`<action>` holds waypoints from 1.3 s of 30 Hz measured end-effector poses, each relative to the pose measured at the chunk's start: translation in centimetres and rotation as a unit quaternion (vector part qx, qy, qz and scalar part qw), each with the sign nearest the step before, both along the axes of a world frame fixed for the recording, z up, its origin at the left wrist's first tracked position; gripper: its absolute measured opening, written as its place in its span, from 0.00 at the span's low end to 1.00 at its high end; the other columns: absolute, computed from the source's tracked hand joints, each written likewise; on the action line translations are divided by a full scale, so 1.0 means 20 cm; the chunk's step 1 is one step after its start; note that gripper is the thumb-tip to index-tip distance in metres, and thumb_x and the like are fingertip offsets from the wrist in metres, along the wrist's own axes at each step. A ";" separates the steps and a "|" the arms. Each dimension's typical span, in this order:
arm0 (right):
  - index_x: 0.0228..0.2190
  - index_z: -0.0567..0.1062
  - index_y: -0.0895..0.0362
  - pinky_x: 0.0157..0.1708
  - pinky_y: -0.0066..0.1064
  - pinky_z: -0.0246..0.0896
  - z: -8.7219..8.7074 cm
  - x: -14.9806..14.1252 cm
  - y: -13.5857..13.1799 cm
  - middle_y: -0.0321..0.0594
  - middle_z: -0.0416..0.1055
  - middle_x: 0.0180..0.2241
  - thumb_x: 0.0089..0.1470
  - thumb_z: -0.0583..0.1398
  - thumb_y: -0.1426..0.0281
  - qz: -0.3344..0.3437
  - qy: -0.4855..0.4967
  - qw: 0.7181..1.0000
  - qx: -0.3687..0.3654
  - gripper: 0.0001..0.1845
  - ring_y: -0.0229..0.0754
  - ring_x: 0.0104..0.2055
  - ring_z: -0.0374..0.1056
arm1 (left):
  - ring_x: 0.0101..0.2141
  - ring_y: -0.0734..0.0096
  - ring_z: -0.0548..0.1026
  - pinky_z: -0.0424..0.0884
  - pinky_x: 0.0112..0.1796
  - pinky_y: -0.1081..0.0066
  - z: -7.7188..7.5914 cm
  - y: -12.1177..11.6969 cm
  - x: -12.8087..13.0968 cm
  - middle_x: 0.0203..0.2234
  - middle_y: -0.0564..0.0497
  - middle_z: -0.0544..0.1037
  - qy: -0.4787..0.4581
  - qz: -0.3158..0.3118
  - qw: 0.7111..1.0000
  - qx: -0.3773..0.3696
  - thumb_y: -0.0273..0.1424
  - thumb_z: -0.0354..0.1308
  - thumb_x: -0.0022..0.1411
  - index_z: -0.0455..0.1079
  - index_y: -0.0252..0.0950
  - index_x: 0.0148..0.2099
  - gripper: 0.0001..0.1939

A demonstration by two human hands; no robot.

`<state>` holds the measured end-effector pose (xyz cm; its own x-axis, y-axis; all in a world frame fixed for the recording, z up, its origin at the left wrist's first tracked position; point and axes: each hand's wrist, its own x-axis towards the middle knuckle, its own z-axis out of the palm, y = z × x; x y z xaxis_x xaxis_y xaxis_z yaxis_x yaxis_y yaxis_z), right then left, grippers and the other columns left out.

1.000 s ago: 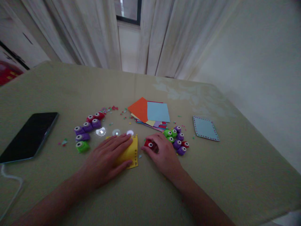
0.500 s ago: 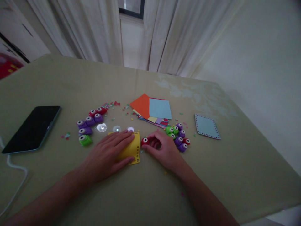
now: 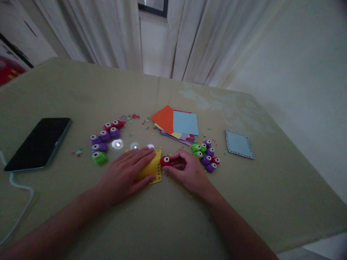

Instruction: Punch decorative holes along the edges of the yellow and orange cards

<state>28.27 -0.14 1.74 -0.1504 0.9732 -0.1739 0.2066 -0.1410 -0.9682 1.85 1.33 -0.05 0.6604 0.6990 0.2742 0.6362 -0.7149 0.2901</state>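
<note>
My left hand [image 3: 126, 173] lies flat, fingers stretched out, on a yellow square of paper [image 3: 153, 169] with a row of punched holes along its right edge. Just right of it, my right hand [image 3: 187, 169] grips a small red paper punch [image 3: 165, 161] that touches the paper's right edge. A cluster of green, purple and red punches [image 3: 204, 157] sits directly right of my right hand.
More purple, red and green punches [image 3: 104, 141] lie left of the paper, with three shiny round pieces [image 3: 117, 144] beside them. A stack of coloured paper [image 3: 177, 124] lies beyond, a light-blue card [image 3: 239, 144] to the right, a black phone [image 3: 39, 142] with cable far left. Confetti is scattered around.
My right hand slid the red punch left, from a gap beside the yellow paper up to its right edge. My left hand stayed flat on the paper.
</note>
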 end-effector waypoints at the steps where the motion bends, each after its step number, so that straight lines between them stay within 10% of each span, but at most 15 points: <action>1: 0.37 0.78 0.55 0.40 0.37 0.81 0.00 0.00 0.00 0.42 0.84 0.39 0.49 0.77 0.64 -0.001 0.001 1.000 -0.001 0.18 0.46 0.37 0.83 | 0.66 0.51 0.73 0.69 0.65 0.51 0.00 0.00 0.00 0.70 0.43 0.71 0.000 -0.001 1.000 0.000 0.48 0.56 0.77 0.62 0.40 0.74 0.32; 39: 0.40 0.79 0.56 0.46 0.37 0.80 0.04 0.00 -0.01 0.42 0.84 0.41 0.54 0.75 0.65 0.035 -0.035 0.997 0.053 0.14 0.45 0.41 0.83 | 0.69 0.49 0.68 0.60 0.70 0.47 0.01 -0.01 0.00 0.72 0.42 0.68 0.011 -0.016 0.999 -0.026 0.48 0.57 0.75 0.61 0.40 0.76 0.34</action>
